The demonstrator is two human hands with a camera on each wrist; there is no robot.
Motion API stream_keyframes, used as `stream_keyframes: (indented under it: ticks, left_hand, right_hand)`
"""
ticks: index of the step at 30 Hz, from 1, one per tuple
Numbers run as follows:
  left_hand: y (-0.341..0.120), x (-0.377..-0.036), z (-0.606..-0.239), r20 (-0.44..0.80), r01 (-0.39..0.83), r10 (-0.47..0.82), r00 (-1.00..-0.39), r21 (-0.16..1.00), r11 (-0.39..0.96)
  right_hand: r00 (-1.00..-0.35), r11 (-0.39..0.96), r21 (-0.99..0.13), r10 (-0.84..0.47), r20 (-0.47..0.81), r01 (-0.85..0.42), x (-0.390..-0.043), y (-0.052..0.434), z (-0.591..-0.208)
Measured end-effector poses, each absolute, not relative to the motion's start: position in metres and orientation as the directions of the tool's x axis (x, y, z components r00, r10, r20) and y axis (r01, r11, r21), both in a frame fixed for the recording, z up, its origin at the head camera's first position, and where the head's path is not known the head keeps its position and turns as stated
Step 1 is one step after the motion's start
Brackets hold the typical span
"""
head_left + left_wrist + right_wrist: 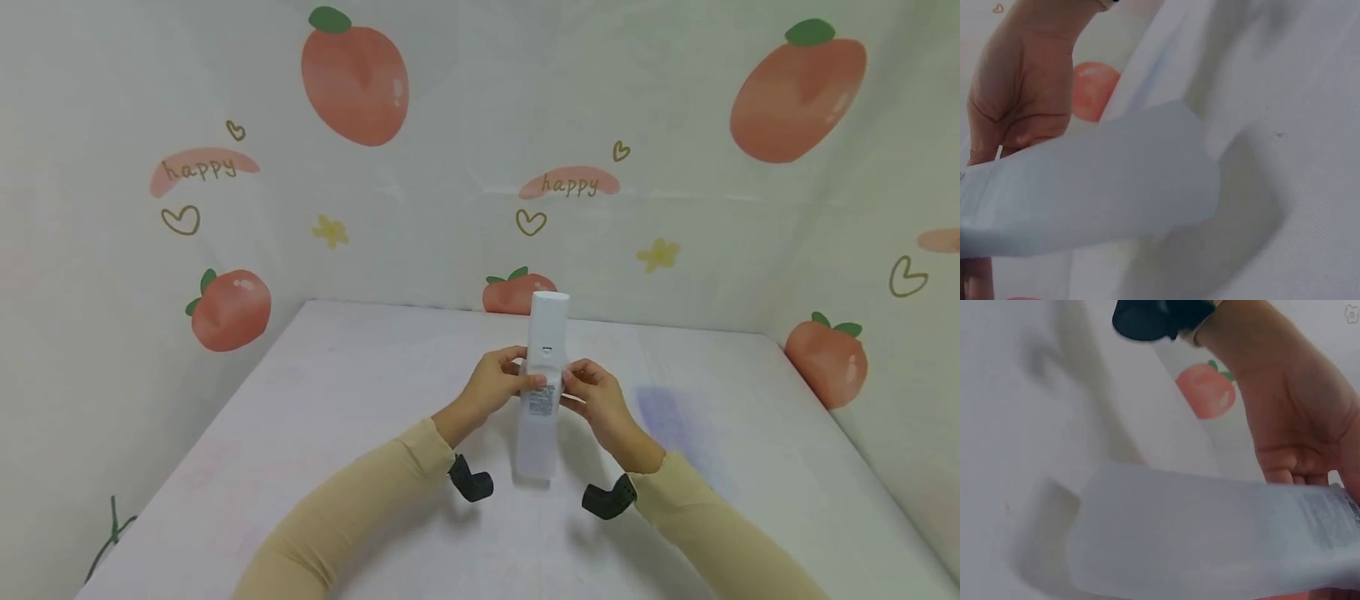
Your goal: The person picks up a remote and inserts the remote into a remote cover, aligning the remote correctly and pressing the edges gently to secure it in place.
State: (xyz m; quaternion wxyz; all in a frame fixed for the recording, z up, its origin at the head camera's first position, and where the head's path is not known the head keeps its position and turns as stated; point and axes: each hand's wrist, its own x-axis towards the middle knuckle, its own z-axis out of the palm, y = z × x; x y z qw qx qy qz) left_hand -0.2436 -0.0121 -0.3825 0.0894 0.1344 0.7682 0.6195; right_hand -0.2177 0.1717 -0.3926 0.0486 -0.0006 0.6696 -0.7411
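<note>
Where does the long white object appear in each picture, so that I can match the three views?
Head: the long white object is slightly right of centre, mostly in the lower half, between the left hand and right hand.
Left wrist: from the left edge to past the middle.
Right wrist: across the lower half, from the right edge leftwards.
Shared landmark: the white tabletop.

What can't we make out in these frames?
Label, print: too small in the head view.
White device, far side: faces away in the head view.
Left hand, finger ends: behind the white device, head view.
White device, upper end: cut off by the left edge, left wrist view; right edge, right wrist view.
</note>
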Motion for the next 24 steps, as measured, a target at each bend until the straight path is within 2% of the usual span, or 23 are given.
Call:
stream_keyframes:
  ticks: [6,14,21,24]
  left_hand:
    - [-0.013,-0.243,-0.381,-0.05,0.032,0.389,-0.92,0.979,0.2]
    - [-0.016,-0.246,-0.381,-0.025,0.049,0.339,-0.941,0.977,0.207]
    - [-0.014,-0.241,-0.38,0.01,0.095,0.345,-0.938,0.968,0.23]
    - [-0.014,-0.241,-0.38,0.01,0.083,0.352,-0.936,0.978,0.193]
  right_hand:
    - [-0.999,0.023,-1.0,-0.043,-0.018,0.017,-0.225,0.169,-0.39]
    - [-0.996,-0.078,-0.996,-0.084,-0.029,0.035,-0.221,0.158,-0.384]
    - [-0.995,0.029,-0.998,-0.075,-0.059,0.057,-0.222,0.16,-0.386]
    - [-0.997,0.006,-0.998,-0.046,-0.062,0.062,-0.224,0.163,-0.387]
